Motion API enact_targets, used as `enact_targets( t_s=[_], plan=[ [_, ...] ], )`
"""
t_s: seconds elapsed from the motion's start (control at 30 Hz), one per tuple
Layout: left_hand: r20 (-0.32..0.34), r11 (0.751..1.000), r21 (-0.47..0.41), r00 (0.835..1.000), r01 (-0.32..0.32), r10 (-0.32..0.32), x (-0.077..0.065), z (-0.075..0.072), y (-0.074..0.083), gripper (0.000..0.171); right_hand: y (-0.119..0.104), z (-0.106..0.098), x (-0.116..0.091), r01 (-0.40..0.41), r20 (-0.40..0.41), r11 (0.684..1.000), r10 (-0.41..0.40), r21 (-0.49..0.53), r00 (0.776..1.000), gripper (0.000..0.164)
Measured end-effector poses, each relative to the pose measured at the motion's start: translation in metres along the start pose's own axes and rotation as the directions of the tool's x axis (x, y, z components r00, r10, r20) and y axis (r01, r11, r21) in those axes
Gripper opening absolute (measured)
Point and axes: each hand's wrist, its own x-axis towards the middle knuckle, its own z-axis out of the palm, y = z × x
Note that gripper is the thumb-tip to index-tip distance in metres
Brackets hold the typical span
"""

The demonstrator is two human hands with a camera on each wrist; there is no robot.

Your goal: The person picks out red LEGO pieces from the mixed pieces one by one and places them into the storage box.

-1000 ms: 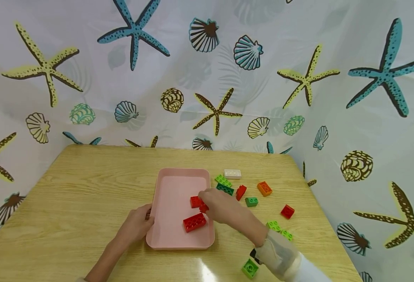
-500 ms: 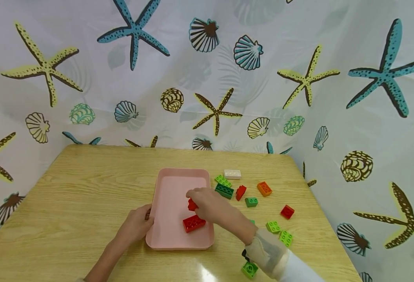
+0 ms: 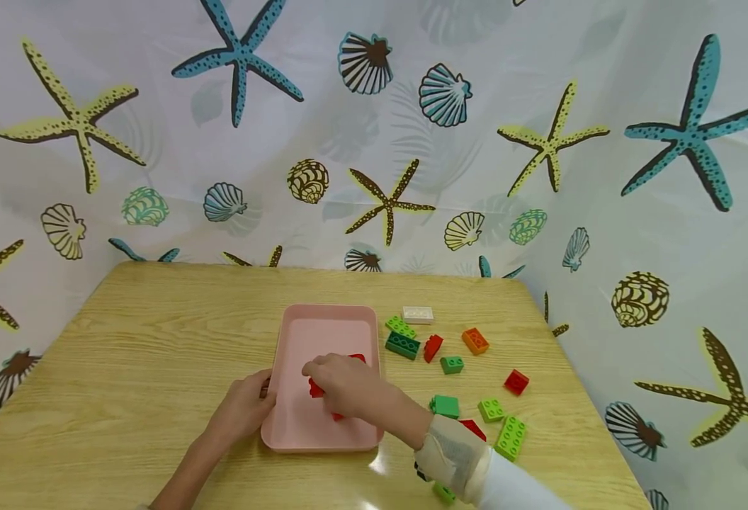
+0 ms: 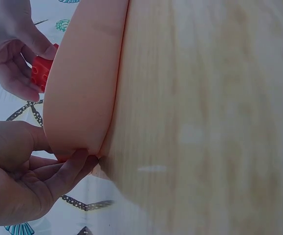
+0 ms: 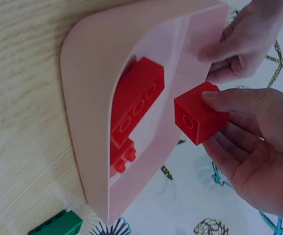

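Note:
A pink tray [image 3: 329,326] rests on the wooden table. My left hand [image 3: 241,407] grips its left wall, thumb over the rim and fingers on the outer side in the left wrist view. Over the tray, my right hand [image 3: 348,386] pinches a red toy building brick [image 5: 195,117] between thumb and fingers. Inside the tray lie a longer red brick [image 5: 143,100] and another red brick [image 5: 121,157] with studs showing. In the head view the right hand covers most of these two.
Right of the tray lie loose bricks: white [image 3: 417,315], dark green [image 3: 402,345], orange [image 3: 474,341], red [image 3: 516,382], lime [image 3: 511,438] and several others. My right forearm crosses above some of them. A patterned curtain [image 3: 374,142] hangs behind the table.
My right hand has moved left across the tray, carrying the red brick. My left hand has stayed on the tray's wall. More bricks show beside the right forearm.

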Motion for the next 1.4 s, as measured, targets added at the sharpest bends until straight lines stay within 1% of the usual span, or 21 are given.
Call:
enact_targets(
  t_s=[0.17, 0.27, 0.53, 0.77, 0.97, 1.1, 1.4],
  plan=[
    [-0.011, 1.0, -0.004, 1.0, -0.027, 0.027, -0.001, -0.001, -0.002, 0.037, -0.011, 0.013, 0.007, 0.12, -0.054, 0.991, -0.123, -0.06, 0.991, 0.025],
    [-0.007, 0.999, -0.013, 0.999, -0.033, 0.033, -0.001, -0.001, -0.004, 0.037, -0.017, 0.019, 0.009, 0.153, -0.063, 0.984, -0.159, -0.087, 0.985, 0.02],
    [-0.009, 0.999, -0.023, 0.999, -0.042, 0.042, -0.001, -0.001, -0.004, 0.033, -0.024, 0.024, 0.011, 0.146, -0.037, 0.982, -0.151, -0.117, 0.988, 0.014],
    [-0.018, 0.998, -0.014, 0.998, -0.056, 0.056, 0.001, 0.0, -0.005, 0.032, -0.025, 0.03, 0.015, 0.146, -0.008, 0.983, -0.148, -0.108, 0.989, 0.008],
    [-0.023, 0.998, -0.019, 0.998, -0.067, 0.067, 0.002, -0.001, -0.006, 0.031, -0.024, 0.033, 0.017, 0.154, -0.005, 0.983, -0.156, -0.103, 0.988, 0.008],
    [-0.019, 0.998, -0.024, 0.998, -0.066, 0.065, 0.002, 0.0, -0.006, 0.031, -0.026, 0.033, 0.017, 0.15, 0.012, 0.983, -0.15, -0.106, 0.989, 0.008],
    [-0.028, 0.997, 0.003, 0.997, -0.073, 0.073, 0.002, 0.0, -0.007, 0.033, -0.03, 0.035, 0.019, 0.148, 0.054, 0.981, -0.142, -0.125, 0.988, 0.009]
  ],
)
